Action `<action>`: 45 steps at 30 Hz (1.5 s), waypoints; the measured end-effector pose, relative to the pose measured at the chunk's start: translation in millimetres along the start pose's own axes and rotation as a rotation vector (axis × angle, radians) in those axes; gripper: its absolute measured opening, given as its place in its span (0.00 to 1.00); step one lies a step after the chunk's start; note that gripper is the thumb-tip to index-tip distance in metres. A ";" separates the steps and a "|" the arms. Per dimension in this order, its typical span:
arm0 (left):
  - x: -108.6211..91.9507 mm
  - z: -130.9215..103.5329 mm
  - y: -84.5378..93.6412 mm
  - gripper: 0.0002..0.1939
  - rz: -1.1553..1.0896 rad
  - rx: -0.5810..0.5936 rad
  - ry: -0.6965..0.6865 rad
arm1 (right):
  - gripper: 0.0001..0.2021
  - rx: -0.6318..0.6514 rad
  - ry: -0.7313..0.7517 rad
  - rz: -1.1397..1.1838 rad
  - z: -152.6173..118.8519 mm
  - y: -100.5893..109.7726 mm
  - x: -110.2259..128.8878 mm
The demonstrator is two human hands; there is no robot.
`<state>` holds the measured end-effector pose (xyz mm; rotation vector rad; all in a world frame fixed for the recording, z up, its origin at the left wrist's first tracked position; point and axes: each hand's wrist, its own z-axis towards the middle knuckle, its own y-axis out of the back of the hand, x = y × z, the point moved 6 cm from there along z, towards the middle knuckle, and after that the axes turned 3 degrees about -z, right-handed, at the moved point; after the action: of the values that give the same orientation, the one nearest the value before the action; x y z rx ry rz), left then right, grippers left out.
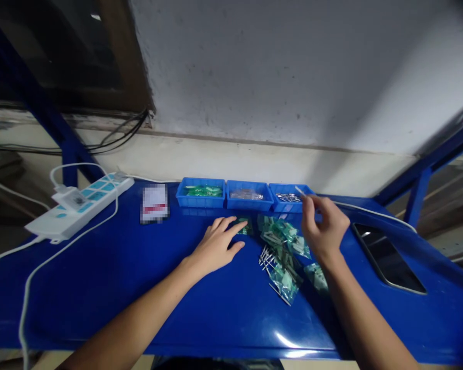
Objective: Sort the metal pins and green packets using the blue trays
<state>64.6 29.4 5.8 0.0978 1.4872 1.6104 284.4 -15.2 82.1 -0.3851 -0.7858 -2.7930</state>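
Note:
My left hand (218, 244) lies palm down with its fingers stretched out, the fingertips at a small green packet (246, 226). Raised in front of the right blue bin (291, 206), my right hand (324, 226) is closed in a pinch. A thin, pale, pin-like stick (300, 191) sticks out from its fingertips; its exact kind is unclear. Between the hands spreads a pile of green clear packets (284, 281) with white pieces inside. Several loose silvery pins (267, 260) lie against the pile. Another packet (316, 277) is partly hidden by my right forearm.
Beside the right bin stand a middle bin (249, 204) of clear packets and a left bin (201, 200) of green packets. A phone (389, 259) lies at the right. On the left are a white power strip (81, 206), its cables and a blurred card (155, 203).

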 end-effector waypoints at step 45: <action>-9.6 -3.4 20.7 0.16 -0.329 -0.195 0.039 | 0.07 0.439 -0.224 0.527 -38.4 -59.4 57.5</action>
<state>56.8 23.6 26.8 -0.2763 1.2890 1.4829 206.6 6.2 39.7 -0.7066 -1.1211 -2.0489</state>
